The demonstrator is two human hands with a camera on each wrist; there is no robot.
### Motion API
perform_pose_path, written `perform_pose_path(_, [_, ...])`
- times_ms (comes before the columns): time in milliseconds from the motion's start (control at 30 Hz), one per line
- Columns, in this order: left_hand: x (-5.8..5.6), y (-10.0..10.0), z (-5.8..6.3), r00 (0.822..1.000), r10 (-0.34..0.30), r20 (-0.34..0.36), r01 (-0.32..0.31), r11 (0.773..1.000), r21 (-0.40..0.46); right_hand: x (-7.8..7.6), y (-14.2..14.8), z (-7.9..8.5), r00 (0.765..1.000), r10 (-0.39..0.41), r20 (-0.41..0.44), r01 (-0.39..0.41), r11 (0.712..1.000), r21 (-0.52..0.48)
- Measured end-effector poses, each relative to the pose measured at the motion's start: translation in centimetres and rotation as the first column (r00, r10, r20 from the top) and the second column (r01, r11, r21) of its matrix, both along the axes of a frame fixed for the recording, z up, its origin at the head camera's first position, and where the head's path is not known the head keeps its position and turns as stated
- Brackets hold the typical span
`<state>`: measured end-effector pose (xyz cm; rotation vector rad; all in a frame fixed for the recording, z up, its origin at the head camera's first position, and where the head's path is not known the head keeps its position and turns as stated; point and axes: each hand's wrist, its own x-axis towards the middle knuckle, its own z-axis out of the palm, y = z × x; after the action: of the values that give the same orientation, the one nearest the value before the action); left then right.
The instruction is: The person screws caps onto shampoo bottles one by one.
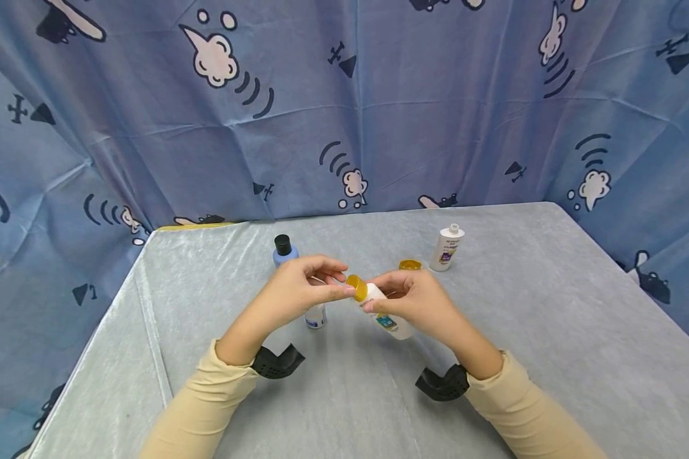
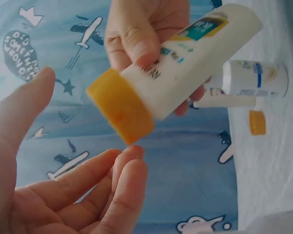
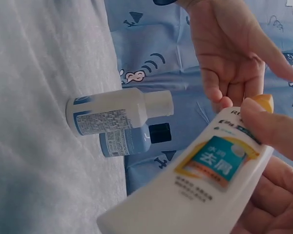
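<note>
One white anti-dandruff shampoo bottle (image 3: 207, 170) tilts over the table (image 1: 522, 306), gripped by the right hand (image 1: 418, 298). The left hand (image 1: 295, 287), fingers loosely spread, holds nothing beside its yellow cap (image 2: 121, 106), contact unclear, partly hiding a blue bottle (image 1: 284, 256).

Right hand (image 1: 418, 298) grips tilted white bottle (image 1: 400, 327), left hand (image 1: 295, 287) at its yellow cap (image 1: 356, 287); blue bottle (image 1: 285, 252), second white bottle (image 1: 446, 247) stand farther back.
</note>
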<state>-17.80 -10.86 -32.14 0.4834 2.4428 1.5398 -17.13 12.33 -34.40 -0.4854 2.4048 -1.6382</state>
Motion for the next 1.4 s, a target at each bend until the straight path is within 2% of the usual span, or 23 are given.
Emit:
perform_pose_path(167, [-0.09,0.72,-0.58,1.0,0.023,0.012,-0.023,1.0,-0.007,0.17,-0.2,-0.08,0.999,-0.009,-0.046,0.011,0.999,0.038])
perform_pose_path(333, [0.01,1.01,-0.71,0.999,0.022,-0.037,-0.022,1.0,-0.01,0.13,-0.23,-0.1,0.999,-0.013,-0.049,0.016,0.998,0.068])
perform_pose_path(467, [0.15,0.96,-0.63,0.994,-0.033,-0.103,0.033,0.999,-0.007,0.14,-0.23,0.01,0.999,-0.014,-0.029,0.016,0.997,0.079])
perform_pose_path(667, [0.23,0.84,-0.7,0.973,-0.116,-0.2,0.118,0.993,0.001,0.16,-0.12,0.22,0.999,-0.015,0.038,0.012,0.998,0.06])
perform_pose_path(967, [0.21,0.59,-0.63,0.957,-0.166,-0.239,0.174,0.985,0.013,0.14,0.05,0.33,0.996,0.023,0.085,-0.024,1.0,0.005])
perform_pose_path(1400, [0.15,0.14,-0.4,0.931,-0.269,-0.247,0.296,0.952,0.079,-0.05,0.43,0.33,0.982,0.108,0.156,-0.096,0.992,-0.084])
